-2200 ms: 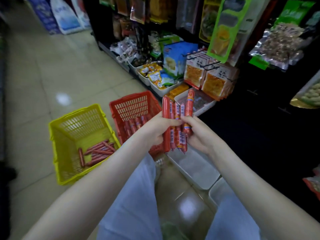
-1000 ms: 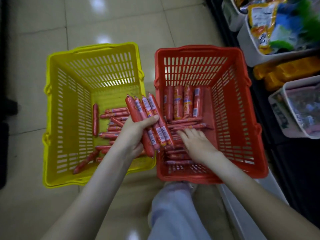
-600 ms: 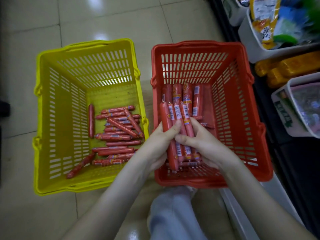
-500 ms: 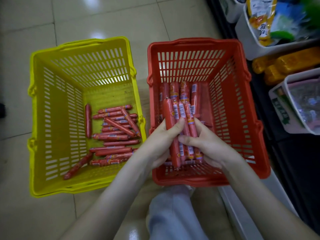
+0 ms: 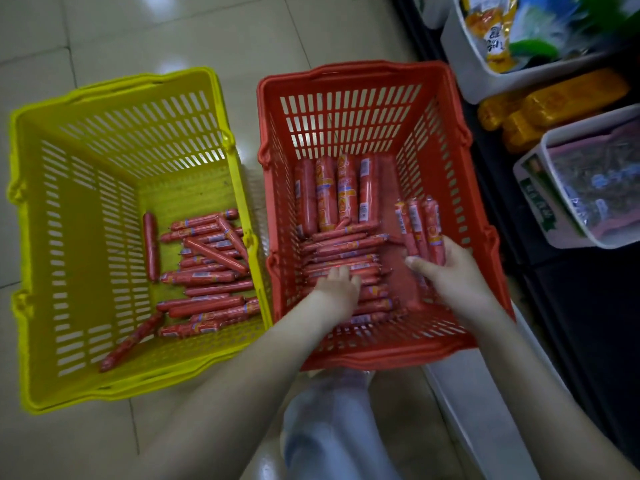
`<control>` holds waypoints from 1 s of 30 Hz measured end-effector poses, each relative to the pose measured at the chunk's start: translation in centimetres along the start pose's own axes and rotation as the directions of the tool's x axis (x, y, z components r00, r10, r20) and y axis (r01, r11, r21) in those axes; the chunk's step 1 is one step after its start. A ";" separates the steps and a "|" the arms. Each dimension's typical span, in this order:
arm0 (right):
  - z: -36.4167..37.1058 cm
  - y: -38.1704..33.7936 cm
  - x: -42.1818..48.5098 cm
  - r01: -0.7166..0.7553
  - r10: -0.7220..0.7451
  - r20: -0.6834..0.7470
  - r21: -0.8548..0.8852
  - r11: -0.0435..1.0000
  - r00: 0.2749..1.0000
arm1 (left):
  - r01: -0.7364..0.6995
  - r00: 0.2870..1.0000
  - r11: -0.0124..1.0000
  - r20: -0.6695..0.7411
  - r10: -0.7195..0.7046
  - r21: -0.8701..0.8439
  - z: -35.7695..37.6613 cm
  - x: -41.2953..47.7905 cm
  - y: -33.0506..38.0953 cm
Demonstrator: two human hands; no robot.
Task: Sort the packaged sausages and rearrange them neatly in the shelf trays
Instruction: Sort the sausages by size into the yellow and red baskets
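Head camera looks straight down on two baskets side by side on the tiled floor [image 5: 166,32]. The person's right hand [image 5: 450,271] reaches into the red basket [image 5: 360,69], fingers [image 5: 417,263] curled round a bundle of three sausages [image 5: 420,226]. The bundle points away from the person and lies close to the basket's right wall. The left hand [image 5: 337,287] is also inside the red basket, palm down on a stack of thin sausages [image 5: 343,249] lying crosswise. Its fingers seem to rest flat and released, though the blur makes that hard to be sure of. Beyond the stack, four thicker sausages [image 5: 332,195] lie lengthwise in a row at the far end. The yellow basket [image 5: 114,84], just to the left, holds a loose heap of thin sausages [image 5: 207,268], most of them crosswise. White shelf trays [image 5: 462,67] with snack packets stand to the right, near the red basket. A pale trouser leg [image 5: 325,431] shows below.
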State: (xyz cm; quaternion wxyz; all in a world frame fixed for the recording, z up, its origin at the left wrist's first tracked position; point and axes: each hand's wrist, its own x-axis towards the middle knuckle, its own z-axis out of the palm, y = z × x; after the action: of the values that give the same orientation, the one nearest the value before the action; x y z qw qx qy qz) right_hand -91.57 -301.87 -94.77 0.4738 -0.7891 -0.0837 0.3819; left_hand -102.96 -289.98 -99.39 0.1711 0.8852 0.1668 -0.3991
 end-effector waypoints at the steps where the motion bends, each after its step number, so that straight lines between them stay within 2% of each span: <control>1: -0.1 0.5 0.1 0.043 -0.044 -0.002 -0.097 0.994 0.999 | 0.011 0.997 0.999 0.074 -0.013 0.031 0.6 0.5 -0.2; 2: -0.2 0.8 0.1 0.088 -0.088 0.007 -0.194 0.977 0.996 | 0.028 0.995 0.999 0.096 -0.031 0.032 0.9 0.7 -0.3; 4: 0.1 1.0 0.1 0.175 -0.173 0.039 -0.377 0.910 0.984 | 0.021 1.000 1.000 -0.006 -0.021 -0.004 0.7 -0.1 -0.1; 5: 0.3 0.9 -0.1 0.218 -0.211 0.064 -0.434 0.874 0.975 | 0.004 0.992 1.000 -0.128 -0.008 -0.031 0.5 -0.8 0.1; 6: 0.7 0.7 -0.3 0.259 -0.246 0.089 -0.467 0.845 0.965 | -0.020 0.950 0.997 -0.313 -0.003 -0.071 0.3 -1.8 0.1; 7: 1.1 0.5 -0.3 0.291 -0.271 0.113 -0.491 0.821 0.956 | -0.045 0.855 0.994 -0.519 -0.014 -0.101 0.0 -2.7 -0.1; 8: 1.5 0.1 -0.4 0.326 -0.295 0.144 -0.508 0.797 0.945 | -0.081 0.706 0.990 -0.708 -0.023 -0.113 -0.1 -3.6 -0.3; 9: 2.0 -0.4 -0.4 0.360 -0.314 0.178 -0.524 0.772 0.933 | -0.112 0.531 0.992 -0.847 0.009 -0.059 -0.1 -4.5 -0.4; 10: 2.6 -0.8 -0.5 0.398 -0.330 0.223 -0.537 0.744 0.917 | -0.095 0.405 0.995 -0.911 0.077 0.042 -0.1 -5.3 -0.6; 11: 3.4 -1.3 -0.6 0.439 -0.344 0.273 -0.547 0.712 0.898 | -0.051 0.346 0.987 -0.925 0.159 0.150 -0.2 -5.9 -0.8; 12: 4.4 -1.9 -0.9 0.480 -0.354 0.324 -0.558 0.677 0.877 | 0.000 0.338 0.970 -0.913 0.227 0.242 -0.2 -6.3 -1.2; 13: 5.6 -2.4 -1.3 0.521 -0.367 0.371 -0.584 0.622 0.853 | 0.047 0.355 0.960 -0.903 0.243 0.276 -0.5 -6.6 -1.6; 17: 10.0 -4.8 -2.4 0.681 -0.511 0.498 -0.680 0.270 0.700 | 0.201 0.432 0.960 -0.897 0.092 0.195 -2.6 -8.2 -5.4; 20: 13.1 -6.4 -2.8 0.781 -0.630 0.556 -0.611 0.133 0.542 | 0.261 0.405 0.951 -0.913 0.047 0.165 -2.2 -10.6 -9.2; 22: 15.1 -6.6 -3.0 0.775 -0.633 0.581 -0.631 0.047 0.511 | 0.317 0.383 0.941 -0.924 -0.010 0.121 -1.1 -12.1 -12.1; 24: 16.7 -5.8 -3.1 0.733 -0.586 0.586 -0.681 0.019 0.560 | 0.382 0.400 0.919 -0.914 -0.067 0.100 0.7 -12.7 -15.6; 26: 18.5 -4.2 -3.0 0.714 -0.534 0.586 -0.699 0.047 0.609 | 0.407 0.474 0.908 -0.872 -0.122 0.094 3.7 -11.7 -19.3; 27: 19.2 -3.2 -2.8 0.708 -0.509 0.594 -0.705 0.041 0.622 | 0.404 0.566 0.908 -0.809 -0.156 0.107 5.2 -10.9 -20.6; 28: 19.7 -2.3 -2.8 0.704 -0.482 0.609 -0.710 0.021 0.629 | 0.394 0.695 0.908 -0.693 -0.192 0.143 6.7 -10.0 -21.5; 29: 20.1 -1.7 -2.7 0.700 -0.460 0.621 -0.714 0.002 0.635 | 0.380 0.823 0.908 -0.513 -0.244 0.179 7.8 -9.3 -22.1; 30: 20.2 -1.4 -2.6 0.694 -0.444 0.625 -0.720 -0.008 0.642 | 0.367 0.896 0.911 -0.336 -0.291 0.189 9.2 -8.6 -22.7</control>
State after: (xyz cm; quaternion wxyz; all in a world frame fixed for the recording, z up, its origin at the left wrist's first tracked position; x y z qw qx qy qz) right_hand -106.86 -288.60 -97.53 0.0189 -0.7488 -0.6536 0.1085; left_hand -124.10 -275.29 -102.40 -0.0384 0.9083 0.2881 -0.3009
